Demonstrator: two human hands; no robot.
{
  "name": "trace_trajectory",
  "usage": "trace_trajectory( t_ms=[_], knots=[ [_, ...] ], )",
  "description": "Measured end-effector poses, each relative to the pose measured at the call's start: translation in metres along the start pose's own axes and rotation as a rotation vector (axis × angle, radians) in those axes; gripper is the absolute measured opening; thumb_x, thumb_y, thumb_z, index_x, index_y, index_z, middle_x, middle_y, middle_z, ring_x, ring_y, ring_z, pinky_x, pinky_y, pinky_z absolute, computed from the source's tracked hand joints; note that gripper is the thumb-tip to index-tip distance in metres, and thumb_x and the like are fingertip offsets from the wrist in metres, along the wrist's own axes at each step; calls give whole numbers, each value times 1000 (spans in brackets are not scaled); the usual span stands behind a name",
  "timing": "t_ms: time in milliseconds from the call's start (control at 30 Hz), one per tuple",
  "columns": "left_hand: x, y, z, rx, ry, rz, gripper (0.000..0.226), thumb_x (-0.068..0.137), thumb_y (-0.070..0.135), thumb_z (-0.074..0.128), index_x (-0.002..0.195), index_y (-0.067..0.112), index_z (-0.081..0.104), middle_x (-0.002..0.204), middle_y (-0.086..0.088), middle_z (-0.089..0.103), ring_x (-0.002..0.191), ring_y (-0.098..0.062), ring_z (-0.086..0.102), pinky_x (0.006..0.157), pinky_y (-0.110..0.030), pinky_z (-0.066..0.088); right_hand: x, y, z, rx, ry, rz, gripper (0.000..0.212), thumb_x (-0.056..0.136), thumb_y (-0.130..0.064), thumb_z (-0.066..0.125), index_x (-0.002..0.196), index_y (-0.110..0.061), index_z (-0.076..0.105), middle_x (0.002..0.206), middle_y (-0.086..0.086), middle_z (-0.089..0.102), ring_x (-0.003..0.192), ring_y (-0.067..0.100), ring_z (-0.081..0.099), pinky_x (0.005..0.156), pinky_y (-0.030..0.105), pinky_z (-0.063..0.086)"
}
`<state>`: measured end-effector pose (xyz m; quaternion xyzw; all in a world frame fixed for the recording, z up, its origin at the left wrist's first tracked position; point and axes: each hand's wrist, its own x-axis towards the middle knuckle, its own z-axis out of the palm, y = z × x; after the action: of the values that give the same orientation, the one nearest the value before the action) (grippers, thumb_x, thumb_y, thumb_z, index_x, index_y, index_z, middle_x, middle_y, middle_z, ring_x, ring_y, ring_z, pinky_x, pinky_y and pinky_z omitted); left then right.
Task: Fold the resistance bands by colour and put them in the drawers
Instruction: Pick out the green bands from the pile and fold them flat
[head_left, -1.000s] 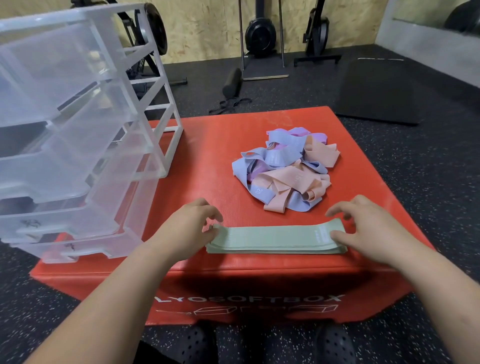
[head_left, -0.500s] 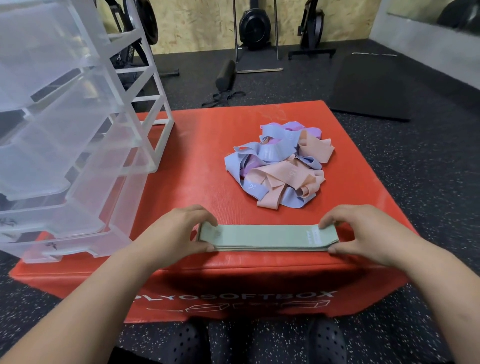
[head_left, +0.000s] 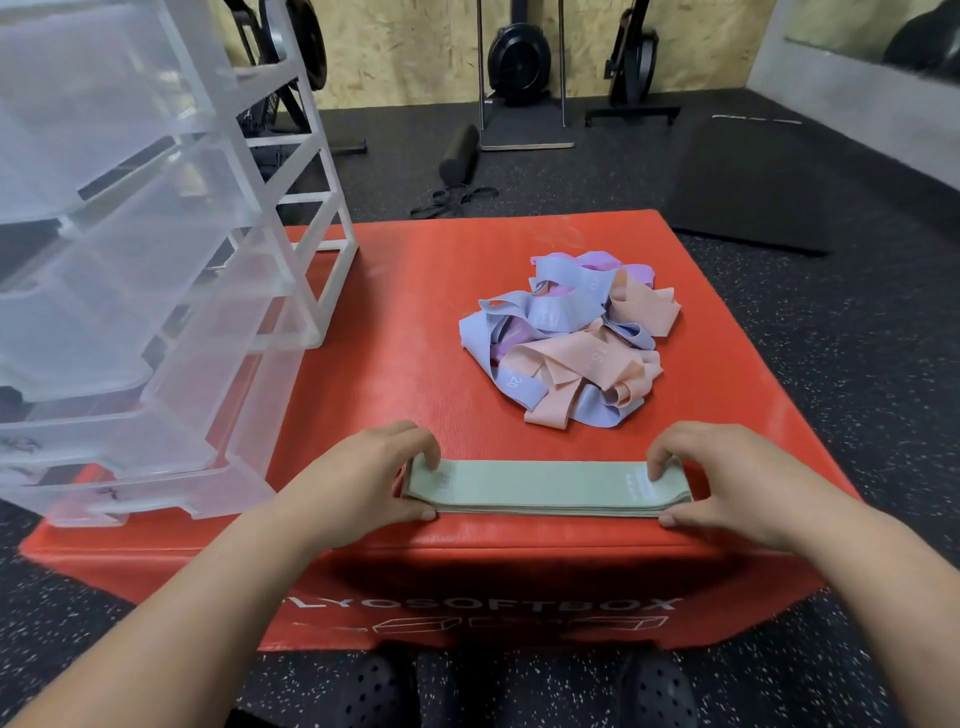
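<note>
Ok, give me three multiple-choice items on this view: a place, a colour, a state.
1. The green stack lies on the red box: A at its far edge; B at its near edge; C at its left edge.
2. The loose pile holds: A green only; B black and yellow; C blue, peach and lilac.
3. The left grip and right grip: A each pinch one end of the stack; B hover apart; C hold the pile.
B: it lies along the front rim. C: those colours show. A: each closes on an end.
</note>
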<state>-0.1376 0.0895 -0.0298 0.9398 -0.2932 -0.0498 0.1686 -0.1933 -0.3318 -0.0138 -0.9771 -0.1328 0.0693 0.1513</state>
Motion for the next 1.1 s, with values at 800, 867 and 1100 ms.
trace_trajectory(
  t_ms=[800,867,1100],
  knots=[
    [78,12,-26,-146,131,-5,51,87,70,67,128,42,56,127,21,58,117,-6,56,100,-38,50,224,-43,-59,-197,-27,222,25,86,-14,68,96,-37,65,86,-1,61,90,24,61,74,29,49],
    [80,6,-25,-148,134,-10,51,87,69,68,128,43,56,127,21,58,117,-6,57,100,-39,51,240,-41,-83,-171,193,233,29,78,-12,65,86,-40,68,92,4,74,92,30,69,75,32,54],
    [78,1,-24,-143,169,-1,49,91,65,69,132,40,59,128,20,58,119,-6,58,100,-37,51,251,-31,-169,16,753,224,30,86,-18,61,113,-22,73,110,12,75,103,38,66,84,38,52]
  ],
)
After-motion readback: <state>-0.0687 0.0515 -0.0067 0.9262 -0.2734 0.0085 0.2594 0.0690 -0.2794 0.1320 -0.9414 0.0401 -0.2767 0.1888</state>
